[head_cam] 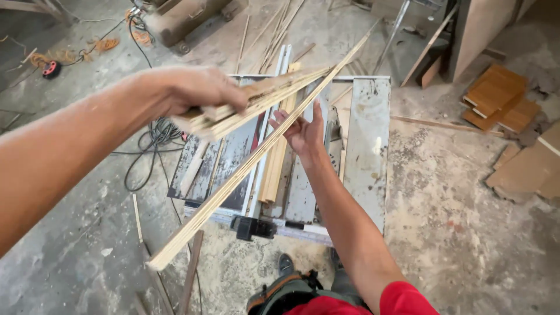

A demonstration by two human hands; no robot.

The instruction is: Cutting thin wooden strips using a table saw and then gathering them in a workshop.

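Observation:
My left hand (195, 90) is closed over one end of a bundle of thin wooden strips (262, 93), held up above the table saw (367, 146). A long pale strip (245, 169) slants from lower left to upper right across the view. My right hand (303, 131) reaches forward with fingers spread, touching that long strip near its middle. Several more strips (274, 169) lie flat on the worn grey saw table beneath both hands.
Black cables (149, 146) coil on the dusty floor to the left. Brown board offcuts (499, 96) and cardboard pieces (531, 169) lie at the right. More long sticks (274, 35) and a machine (181, 20) sit beyond the table. A black clamp (254, 226) grips the table's near edge.

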